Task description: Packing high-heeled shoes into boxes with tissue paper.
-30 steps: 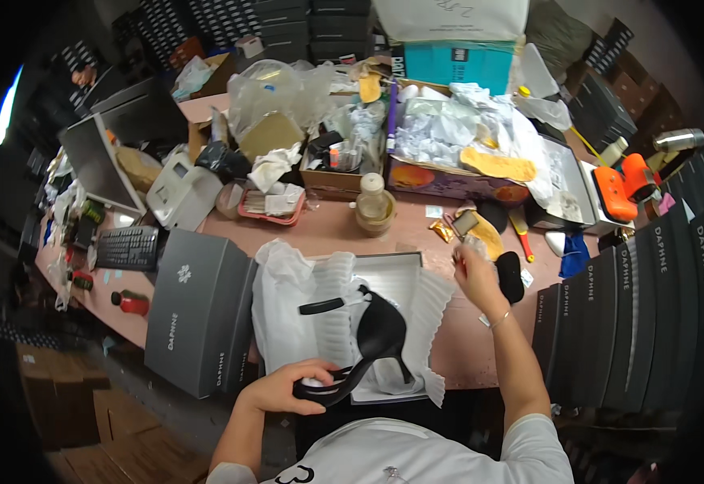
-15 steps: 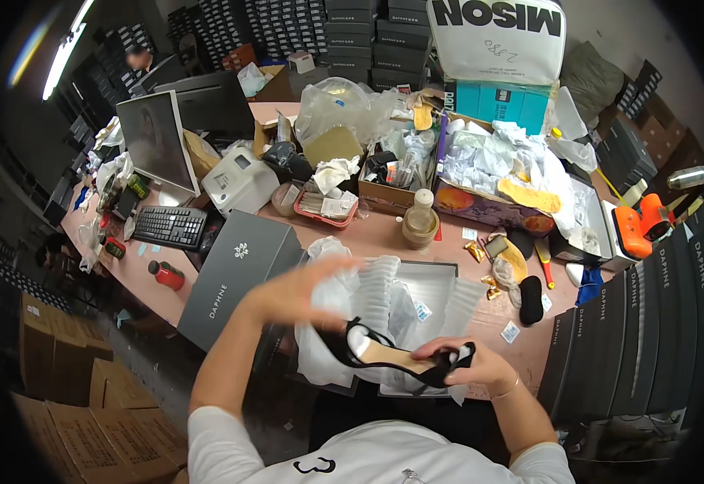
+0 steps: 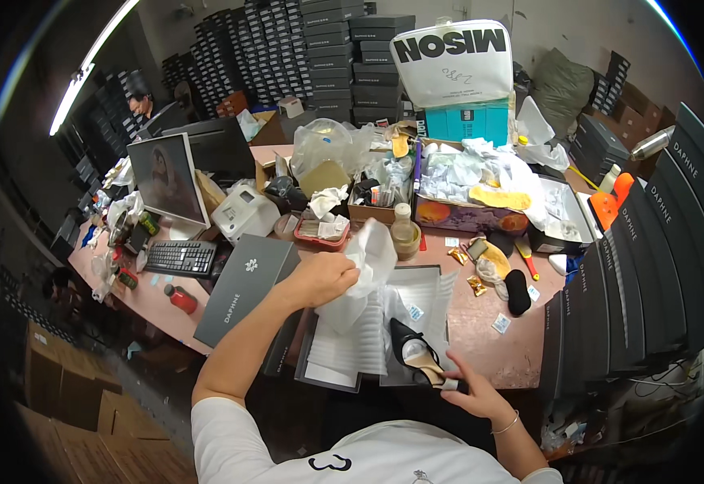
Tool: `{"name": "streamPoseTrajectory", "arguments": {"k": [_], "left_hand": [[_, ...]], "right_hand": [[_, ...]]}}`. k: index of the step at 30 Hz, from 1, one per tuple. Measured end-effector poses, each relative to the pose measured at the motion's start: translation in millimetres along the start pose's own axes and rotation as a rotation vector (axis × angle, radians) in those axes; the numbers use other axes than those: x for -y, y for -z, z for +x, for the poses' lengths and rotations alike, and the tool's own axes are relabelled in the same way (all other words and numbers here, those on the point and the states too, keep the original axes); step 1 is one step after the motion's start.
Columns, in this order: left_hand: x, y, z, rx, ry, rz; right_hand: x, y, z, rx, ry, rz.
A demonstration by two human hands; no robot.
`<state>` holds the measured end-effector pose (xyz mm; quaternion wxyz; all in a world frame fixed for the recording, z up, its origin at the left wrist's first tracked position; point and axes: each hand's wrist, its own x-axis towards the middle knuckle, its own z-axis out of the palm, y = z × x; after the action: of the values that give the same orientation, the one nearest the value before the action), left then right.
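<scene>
My left hand is closed on a crumpled white translucent wrapping sheet, raised above the opened shoebox. At the box's near right part lies a black strappy heeled shoe, toe pointing away from me and white stuffing inside. My right hand has the shoe's heel end between thumb and fingers, its index finger stretched out. White ribbed foam lines the left part of the box. Loose clear plastic and a small printed packet lie inside, beyond the shoe.
A closed dark grey shoebox stands left of the work, before a keyboard and monitor. Stacked grey boxes rise on the right. A glue bottle, black pad and paper-filled carton sit beyond. Another person is far left.
The shoe has gone down from mid-air to the box, turning its toe away from me. My left hand has left the shoe and lifted the white sheet. The view has shifted.
</scene>
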<state>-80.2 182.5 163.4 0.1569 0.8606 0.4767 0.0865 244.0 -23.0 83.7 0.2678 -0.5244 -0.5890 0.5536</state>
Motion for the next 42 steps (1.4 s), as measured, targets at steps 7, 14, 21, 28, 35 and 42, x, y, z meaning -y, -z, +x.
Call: {"name": "streamPoseTrajectory", "arguments": {"k": [7,14,21,28,35,42], "left_hand": [[7,-21,-38,-0.288,0.089,0.038],[21,-7,-35,-0.412,0.003,0.124],[-17,52,-22,-0.279,-0.215,0.114],[-102,23,-82,-0.125,-0.303,-0.328],[-55,-13,-97,-0.399,-0.068,-0.031],[-76,-41,-64,-0.433,-0.155,-0.271]], "right_hand": [[-24,-19,2,0.207,0.414,-0.498],[-32,-33,2,0.099,0.42,-0.531],[41,5,-64,0.258,0.285,0.754],[51,1,-27,0.424,0.054,0.962],[8,-12,5,0.158,0.121,1.15],[-16,-18,5,0.252,0.253,1.415]]}}
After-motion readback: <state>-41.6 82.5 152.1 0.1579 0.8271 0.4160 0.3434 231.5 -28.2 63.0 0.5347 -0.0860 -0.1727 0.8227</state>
